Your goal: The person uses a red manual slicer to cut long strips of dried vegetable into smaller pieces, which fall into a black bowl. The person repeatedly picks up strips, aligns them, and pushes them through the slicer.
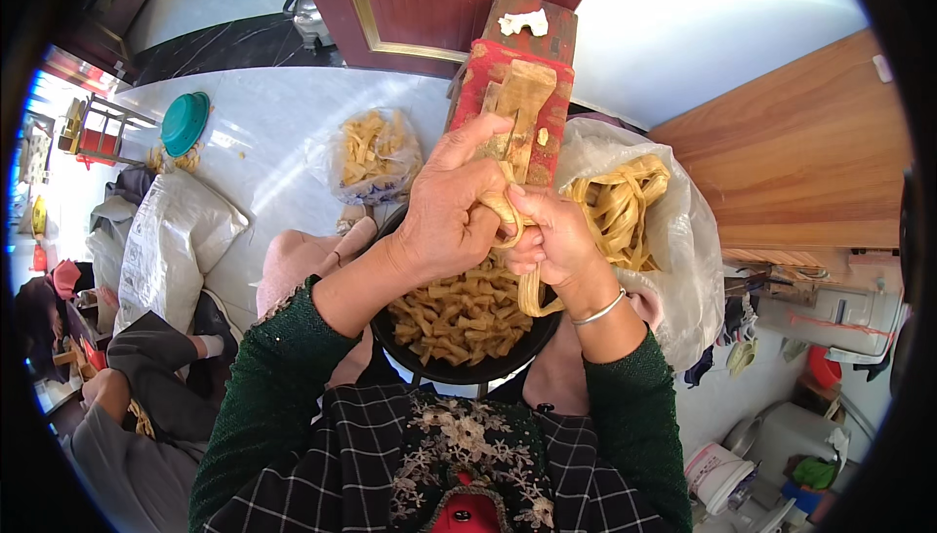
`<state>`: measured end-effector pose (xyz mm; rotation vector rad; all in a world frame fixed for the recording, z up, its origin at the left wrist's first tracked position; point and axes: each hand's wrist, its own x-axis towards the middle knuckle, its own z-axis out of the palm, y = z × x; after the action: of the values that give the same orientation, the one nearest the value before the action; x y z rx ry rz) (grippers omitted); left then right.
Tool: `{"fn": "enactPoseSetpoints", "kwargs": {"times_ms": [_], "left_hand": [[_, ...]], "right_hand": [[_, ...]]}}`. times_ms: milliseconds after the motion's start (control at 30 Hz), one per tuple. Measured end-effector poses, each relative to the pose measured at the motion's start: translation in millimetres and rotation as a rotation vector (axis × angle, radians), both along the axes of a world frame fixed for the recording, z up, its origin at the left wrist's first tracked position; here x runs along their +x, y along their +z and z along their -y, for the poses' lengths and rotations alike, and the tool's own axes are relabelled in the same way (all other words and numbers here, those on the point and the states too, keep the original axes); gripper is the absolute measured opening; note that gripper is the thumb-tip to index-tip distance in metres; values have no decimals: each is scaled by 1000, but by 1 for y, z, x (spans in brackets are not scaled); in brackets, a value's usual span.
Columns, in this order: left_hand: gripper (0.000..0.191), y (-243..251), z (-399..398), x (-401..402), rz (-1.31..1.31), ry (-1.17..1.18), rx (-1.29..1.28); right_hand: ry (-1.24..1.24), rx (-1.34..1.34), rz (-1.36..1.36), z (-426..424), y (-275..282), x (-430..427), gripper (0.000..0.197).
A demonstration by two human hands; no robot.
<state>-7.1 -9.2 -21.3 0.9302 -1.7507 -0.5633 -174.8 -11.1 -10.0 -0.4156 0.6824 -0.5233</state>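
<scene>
My left hand [457,203] and my right hand [553,229] meet above a black round basin, both gripping a yellowish flat strip [540,291] that is looped between the fingers; its tail hangs towards the basin. Many short, knotted-looking pieces [468,317] of similar material fill the black basin [479,372]. Just beyond my hands, a wooden block tool [528,86] rests on a red cloth [479,68] over a wooden bench [564,28]. To the right, long yellowish strips [618,200] lie in an open translucent plastic bag [688,240]. What the strip is made of, I cannot tell.
A clear bag of pale pieces [373,145] stands on the floor, left of the bench. Farther left are a teal basin [185,123] and a white woven sack [172,240]. Another person [139,445] sits at the lower left. A wooden panel [790,159] stands at the right.
</scene>
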Motion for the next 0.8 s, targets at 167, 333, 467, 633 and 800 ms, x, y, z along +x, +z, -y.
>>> {"fn": "enactPoseSetpoints", "kwargs": {"times_ms": [167, 333, 467, 633, 800], "left_hand": [[12, 6, -5, 9, 64, -44, 111], [9, 9, -4, 10, -48, -34, 426], [6, 5, -1, 10, 47, 103, 407], [6, 3, 5, 14, 119, 117, 284], [16, 14, 9, 22, 62, -167, 279]], "right_hand": [[4, -306, -171, 2, 1, -2, 13], [-149, -871, -446, -2, -3, 1, 12], [-35, -525, -211, 8, -5, -9, 15], [-152, -259, 159, 8, -20, -11, 15], [-225, -353, -26, 5, -15, -3, 14]]}}
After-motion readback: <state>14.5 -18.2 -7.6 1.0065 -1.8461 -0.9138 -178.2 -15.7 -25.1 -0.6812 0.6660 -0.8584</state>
